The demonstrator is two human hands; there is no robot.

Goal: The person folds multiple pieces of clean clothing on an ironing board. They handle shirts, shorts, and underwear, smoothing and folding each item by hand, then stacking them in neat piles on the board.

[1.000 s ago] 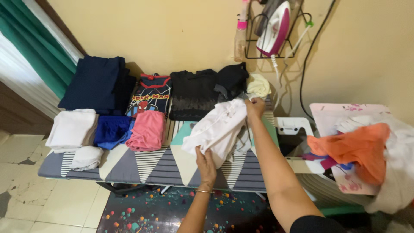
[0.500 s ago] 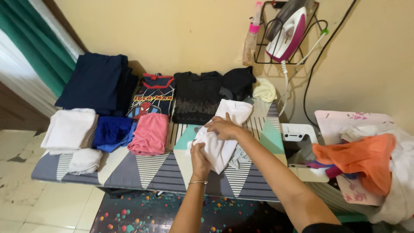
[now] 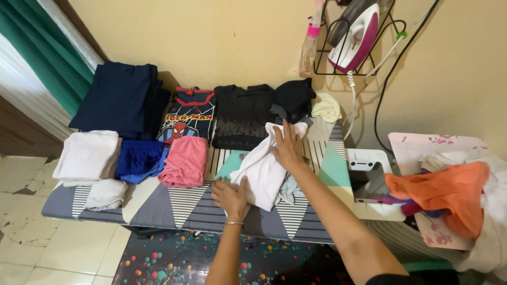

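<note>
White garment (image 3: 261, 171) lies on the ironing board (image 3: 185, 203), right of the folded pink cloth (image 3: 184, 161). Right hand (image 3: 288, 146) rests flat and spread on its upper part. Left hand (image 3: 231, 196), fingers spread, presses its lower left edge; neither hand grips.

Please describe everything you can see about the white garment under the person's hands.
The white garment looks like soft, thin cloth, plain and wrinkled. It lies partly folded and slanted on the patterned ironing board, its lower end near the board's front edge. The right hand presses flat on its upper part; the left hand rests at its lower left edge. A greyish cloth peeks from beneath it.
</note>
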